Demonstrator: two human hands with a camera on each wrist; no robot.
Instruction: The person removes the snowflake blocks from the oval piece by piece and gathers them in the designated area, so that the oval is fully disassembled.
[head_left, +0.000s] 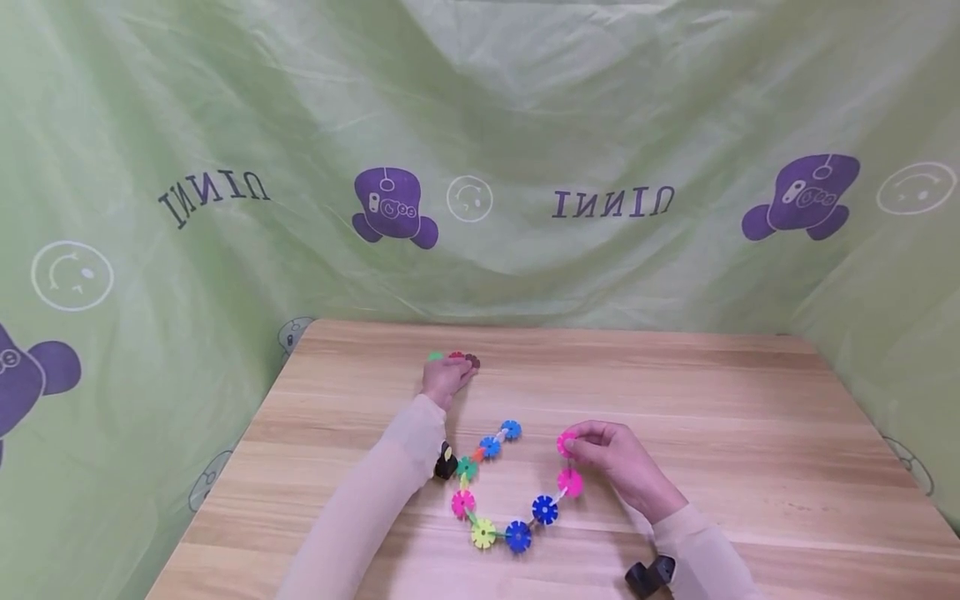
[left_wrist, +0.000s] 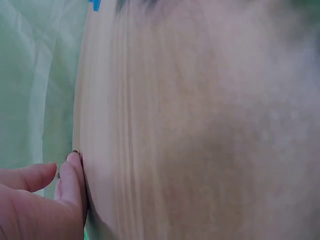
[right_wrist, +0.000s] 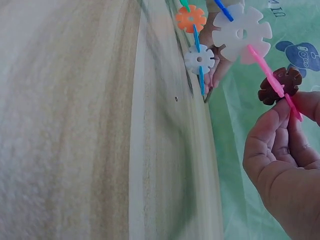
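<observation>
A chain of notched plastic snowflake discs curves over the table in a U, with dark blue discs [head_left: 518,537], a yellow disc [head_left: 483,533] and a light blue disc [head_left: 511,430] at its far left end. My right hand [head_left: 626,467] pinches the pink disc [head_left: 566,443] at the chain's other end; in the right wrist view a brown disc [right_wrist: 280,86] joins it to another pink disc. Far back, my left hand [head_left: 447,379] reaches over loose discs, its fingers touching a dark brown disc [head_left: 472,361]. In the left wrist view the thumb stands apart from fairly straight fingers.
Beside the brown disc lie a red disc [head_left: 456,356] and a green disc [head_left: 435,357], partly covered by the left hand. The wooden table [head_left: 675,375] ends at a green printed curtain [head_left: 510,275]. Black wrist devices [head_left: 649,577] sit by both sleeves.
</observation>
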